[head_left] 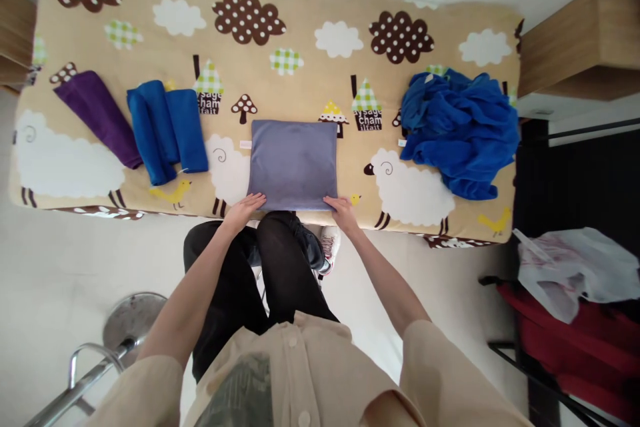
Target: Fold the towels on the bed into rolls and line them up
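Observation:
A grey-blue cloth (293, 164) lies flat as a rectangle on the patterned table cover (295, 90), close to its front edge. My left hand (246, 210) touches the cloth's near left corner, and my right hand (342, 210) is at its near right corner. Both hands have their fingers close together at the cloth's edge; whether they pinch it or rest on it is hard to make out. To the left lie rolled or folded blue cloths (167, 130) beside a purple one (100, 117). A crumpled heap of blue cloth (460, 130) sits at the right.
A wooden box-like shelf (583, 44) juts out at the back right. At the right stands a dark rack with a white plastic bag (580, 267) over red fabric (575, 347). A metal stool (133, 320) is at the lower left. My legs are under the front edge.

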Demonstrator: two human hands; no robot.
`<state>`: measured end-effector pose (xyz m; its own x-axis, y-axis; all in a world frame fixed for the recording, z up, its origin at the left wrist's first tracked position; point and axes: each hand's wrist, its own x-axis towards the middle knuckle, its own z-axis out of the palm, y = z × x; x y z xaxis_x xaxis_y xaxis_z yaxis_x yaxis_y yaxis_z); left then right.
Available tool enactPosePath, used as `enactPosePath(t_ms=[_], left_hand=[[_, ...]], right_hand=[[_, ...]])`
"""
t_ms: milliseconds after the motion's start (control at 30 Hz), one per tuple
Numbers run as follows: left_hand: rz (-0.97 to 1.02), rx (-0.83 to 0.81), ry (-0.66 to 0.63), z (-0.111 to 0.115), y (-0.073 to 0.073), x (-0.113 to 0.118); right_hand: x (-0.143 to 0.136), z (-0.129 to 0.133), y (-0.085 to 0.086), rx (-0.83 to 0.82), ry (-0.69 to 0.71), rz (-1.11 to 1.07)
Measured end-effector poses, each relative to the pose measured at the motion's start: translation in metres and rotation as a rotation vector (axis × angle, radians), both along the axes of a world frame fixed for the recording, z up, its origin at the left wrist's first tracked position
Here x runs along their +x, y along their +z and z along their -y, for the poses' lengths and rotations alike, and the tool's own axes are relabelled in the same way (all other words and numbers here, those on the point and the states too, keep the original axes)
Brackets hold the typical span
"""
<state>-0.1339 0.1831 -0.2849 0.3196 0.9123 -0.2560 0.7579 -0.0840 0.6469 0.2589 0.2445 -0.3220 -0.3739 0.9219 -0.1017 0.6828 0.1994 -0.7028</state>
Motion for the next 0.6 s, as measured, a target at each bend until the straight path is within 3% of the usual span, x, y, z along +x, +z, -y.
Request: enactPosePath(t_ms=[167,267,400,600], left_hand=[[0.003,-0.053,0.425,-0.005,0.001,0.0],[-0.027,-0.115,0.6,-0.014,0.008,0.003],[-0.053,-0.156,0.651,-0.017,0.012,0.001],[-0.039,-0.218,0.709,-0.01,-0.004,0.0]], right_hand=[[-0.01,-0.003,-0.001,-0.145,-0.353,-0.166],[-0.013,-0.009,0.0,-0.213,-0.503,-0.25],[-0.007,-0.01,0.005,-0.267,-0.575,-0.267],[-0.002,-0.013,0.015,-0.306,-0.564,-0.216]])
